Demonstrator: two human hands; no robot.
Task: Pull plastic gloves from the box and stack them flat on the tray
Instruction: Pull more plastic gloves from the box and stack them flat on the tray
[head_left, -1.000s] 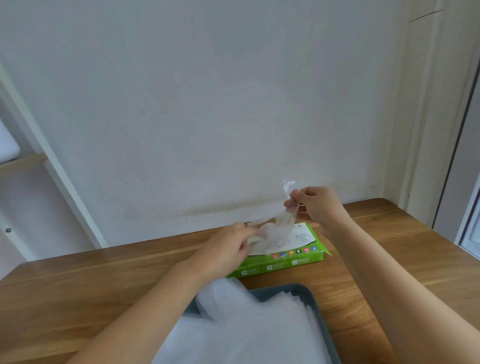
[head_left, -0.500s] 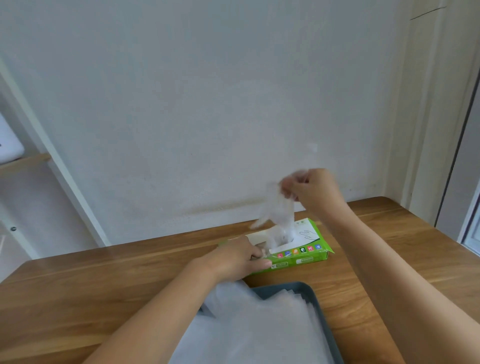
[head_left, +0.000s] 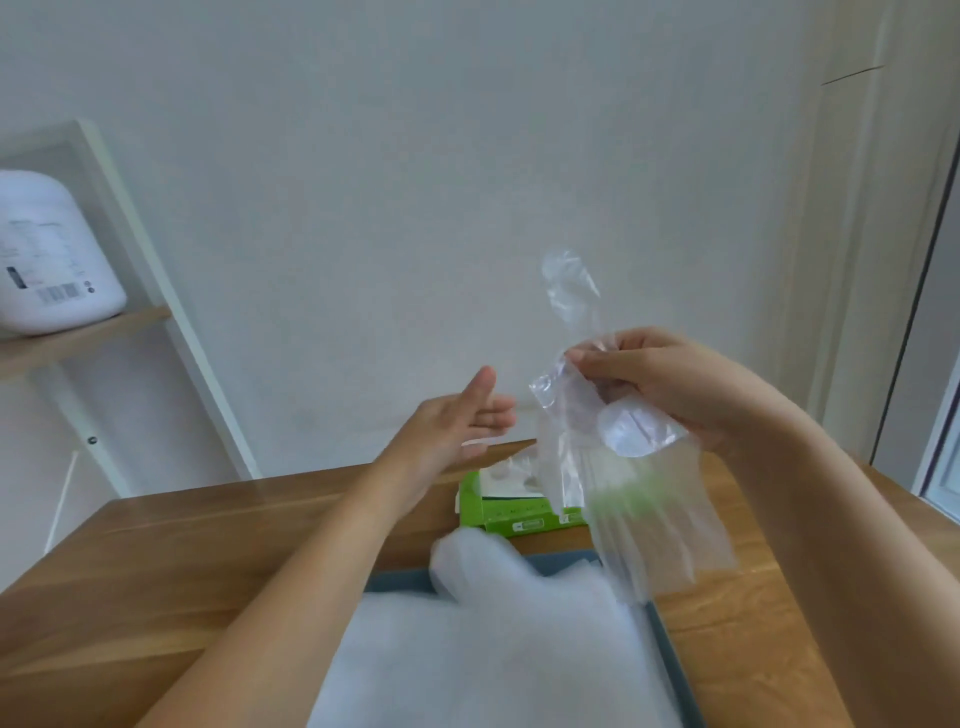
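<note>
Pinched high by the curled fingers of the right hand (head_left: 691, 384), a clear plastic glove (head_left: 639, 519) dangling free of the green box (head_left: 519, 517). Left hand (head_left: 457, 421) raised beside it, fingers apart and empty, likely to help lay it flat on the stack (head_left: 493, 639) in the tray (head_left: 670, 654).

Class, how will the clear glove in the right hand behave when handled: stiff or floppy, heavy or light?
Probably floppy: the glove hangs limp and creased from the right hand. Likely very light: a fingertip pinch alone holds it up.
</note>
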